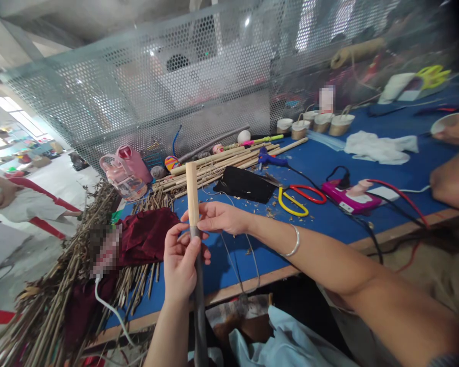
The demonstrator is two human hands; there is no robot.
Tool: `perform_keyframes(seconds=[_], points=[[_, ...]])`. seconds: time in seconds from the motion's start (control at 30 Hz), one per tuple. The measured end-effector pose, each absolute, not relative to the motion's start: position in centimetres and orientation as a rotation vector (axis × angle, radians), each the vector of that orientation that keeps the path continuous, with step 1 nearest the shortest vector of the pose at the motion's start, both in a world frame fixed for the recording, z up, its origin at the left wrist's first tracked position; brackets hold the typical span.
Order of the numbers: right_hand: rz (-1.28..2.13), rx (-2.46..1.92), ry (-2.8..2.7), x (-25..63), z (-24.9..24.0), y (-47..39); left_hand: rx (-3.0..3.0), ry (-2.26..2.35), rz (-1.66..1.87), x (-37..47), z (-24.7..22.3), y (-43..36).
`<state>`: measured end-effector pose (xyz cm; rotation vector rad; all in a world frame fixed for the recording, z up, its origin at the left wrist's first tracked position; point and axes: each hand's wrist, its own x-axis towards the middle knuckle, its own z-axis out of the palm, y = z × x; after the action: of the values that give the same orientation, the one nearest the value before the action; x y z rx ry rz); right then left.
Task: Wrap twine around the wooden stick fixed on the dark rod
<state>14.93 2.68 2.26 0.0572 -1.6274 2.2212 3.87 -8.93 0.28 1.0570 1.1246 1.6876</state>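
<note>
Upright before me stands a wooden stick [192, 191], its top bare and pale, its lower length covered in a smooth grey wrapping [199, 311]. My left hand [180, 262] is closed around the grey part just under the bare wood. Thumb and fingers of my right hand [225, 218] pinch the stick where grey meets wood. A thin grey cord [229, 255] hangs in a loop below my right hand, over the table's edge; whether its end is at my fingertips I cannot tell.
On the blue table [329, 224] lie scissors [292, 201], black cloth [247, 184], a blue glue gun [271, 159], wooden sticks [233, 162] and a pink power strip [352, 198]. Dry stalks [57, 290] and dark red cloth [147, 237] are left. Another person's arm [453, 173] is at right.
</note>
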Motion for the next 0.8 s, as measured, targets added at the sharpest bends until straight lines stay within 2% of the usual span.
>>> perform_keyframes(seconds=[0.3,0.53,0.8], points=[[2.373,0.105,-1.541,14.7,1.6,2.8,1.106,1.171,1.752,4.5,0.3,-9.1],[2.262,0.103,-1.609,14.7,1.7,2.7,1.074,0.964,1.651,3.6,-0.5,-8.6],[2.119,0.034,-1.662,14.5,1.5,2.9,1.326,1.615,1.728,4.8,-0.9,-9.8]])
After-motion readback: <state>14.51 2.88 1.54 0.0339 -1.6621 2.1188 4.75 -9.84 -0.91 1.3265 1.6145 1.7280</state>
